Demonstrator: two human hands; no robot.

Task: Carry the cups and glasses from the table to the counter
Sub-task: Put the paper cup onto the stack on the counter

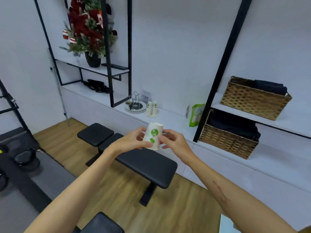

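Both hands hold one white paper cup (153,136) in the air above the black bench (144,163): left hand (133,140) and right hand (173,142) pinch its sides with curled fingers. Cup print: green round leaf-like logo, text unreadable. Beyond the grip, two matching upturned cups (151,108) stand on the white counter (170,118), beside a metal rack (135,104).

We hold a white paper cup (153,136) with green leaf print between both hands, the left hand (133,140) pinching its left side and the right hand (173,141) its right, above a black padded bench (146,163). Beyond it, on the white counter (170,118), two more paper cups (151,107) stand upside down just beside a round tray with a metal cup rack (135,105). A green packet (196,115) leans farther right, near two wicker baskets (252,98).
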